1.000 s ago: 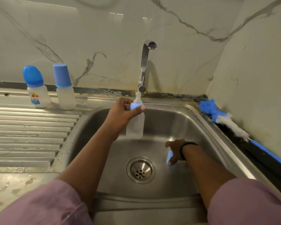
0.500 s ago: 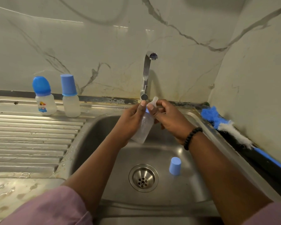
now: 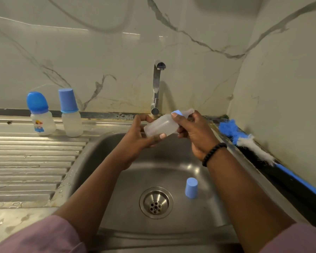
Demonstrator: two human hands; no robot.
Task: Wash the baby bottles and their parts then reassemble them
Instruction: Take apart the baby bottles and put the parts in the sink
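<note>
Above the steel sink (image 3: 232,157) I hold a clear baby bottle (image 3: 160,127), tilted almost flat with its teat pointing right. My left hand (image 3: 138,137) grips the bottle's body. My right hand (image 3: 194,131) grips the blue collar (image 3: 177,113) and clear teat (image 3: 189,112) at the neck. A blue cap (image 3: 191,188) stands upside down on the sink floor, right of the drain (image 3: 155,202). Two more capped bottles stand on the draining board: one with a rounded blue cap (image 3: 41,115) and one with a tapered blue cap (image 3: 71,114).
The tap (image 3: 156,88) rises behind the bottle; no water runs from it. A blue and white bottle brush (image 3: 248,141) lies along the right edge by the wall. The ribbed draining board (image 3: 31,161) on the left is wet.
My right hand left the blue cap on the sink floor and rose to the bottle's neck. The bottle has tipped from upright under the tap to nearly flat between both hands.
</note>
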